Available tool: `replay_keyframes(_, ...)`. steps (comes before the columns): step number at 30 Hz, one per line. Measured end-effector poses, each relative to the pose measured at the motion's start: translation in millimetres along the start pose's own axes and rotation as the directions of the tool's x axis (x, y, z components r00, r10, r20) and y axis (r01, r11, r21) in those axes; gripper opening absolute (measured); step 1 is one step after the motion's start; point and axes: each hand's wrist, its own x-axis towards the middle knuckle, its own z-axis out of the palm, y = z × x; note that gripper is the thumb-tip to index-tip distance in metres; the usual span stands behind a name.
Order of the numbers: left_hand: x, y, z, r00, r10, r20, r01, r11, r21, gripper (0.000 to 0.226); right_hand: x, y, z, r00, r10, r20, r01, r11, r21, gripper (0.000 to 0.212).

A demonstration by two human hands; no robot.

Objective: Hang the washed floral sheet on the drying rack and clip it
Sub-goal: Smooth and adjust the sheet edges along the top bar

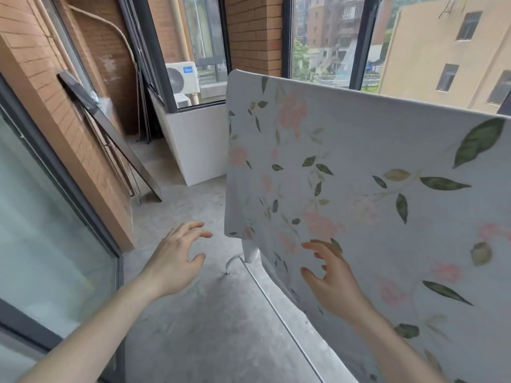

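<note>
The floral sheet (359, 167), white with pink flowers and green leaves, hangs draped over the top bar of the drying rack and fills the right half of the view. Of the rack only a white leg (250, 254) and a low grey bar (279, 308) show below the sheet's left corner. My left hand (177, 258) hovers over the floor left of the sheet's lower corner, fingers spread, holding nothing. My right hand (331, 283) is in front of the sheet's lower part, fingers spread and relaxed, empty. No clips are in view.
A glass sliding door (41, 217) runs along the left. A dark framed panel (110, 139) leans against the brick wall. A low white wall (199, 139) under the window stands behind the sheet's left edge. Bare concrete floor (193, 327) lies between door and rack.
</note>
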Motion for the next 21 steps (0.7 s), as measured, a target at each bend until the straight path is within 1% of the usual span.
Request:
replay_keyframes(4,44,-23,1,0.999,0.041,0.019,-0.040,0.999,-0.030,0.040,33,4,13,0.996,0.067,-0.057,-0.067,0.998,-0.003,0.044)
replay_keyframes(6,73,-32,2,0.997,0.068,0.034,-0.067,0.997,-0.037,0.041,55,9,21,0.994,0.077,-0.076,-0.078,0.997,-0.008,0.044)
replay_keyframes(9,119,-48,4,0.994,0.095,0.048,-0.094,0.995,-0.040,0.040,95,17,38,0.993,0.087,-0.080,-0.088,0.996,-0.007,0.042)
replay_keyframes(12,169,-66,11,0.992,0.108,0.070,-0.105,0.994,-0.044,0.040,141,31,60,0.989,0.130,-0.074,-0.127,0.991,0.039,0.039)
replay_keyframes(15,216,-83,29,0.985,0.099,0.142,-0.092,0.994,-0.056,0.040,182,54,85,0.980,0.195,-0.047,-0.191,0.979,0.077,0.038)
replay_keyframes(17,250,-95,47,0.975,0.081,0.205,-0.066,0.995,-0.079,0.040,213,71,102,0.965,0.262,-0.011,-0.259,0.960,0.106,0.039)
replay_keyframes(19,278,-105,66,0.965,0.054,0.257,-0.027,0.994,-0.107,0.041,238,83,118,0.954,0.299,-0.002,-0.297,0.948,0.113,0.040)
replay_keyframes(21,307,-122,90,0.951,0.005,0.308,0.041,0.989,-0.142,0.039,264,96,137,0.934,0.357,0.015,-0.356,0.923,0.145,0.039)
